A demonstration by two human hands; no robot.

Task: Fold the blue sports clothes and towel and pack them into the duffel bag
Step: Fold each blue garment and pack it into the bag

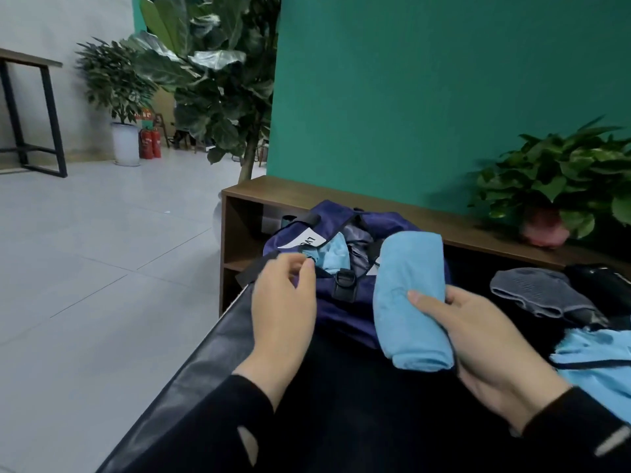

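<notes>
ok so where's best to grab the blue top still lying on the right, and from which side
Judging by how it lies, take the blue top at its near-left edge, beside the dark trim line, coming from the left. That edge is nearest, while the rest runs out of view to the right. The right hand holds the rolled towel, so the left hand, holding nothing, would likely reach across.

Office-like lobby: tiled floor (pixel 102 233), fire extinguishers (pixel 150 143), potted plants (pixel 116 97), teal wall (pixel 426 80).
</notes>
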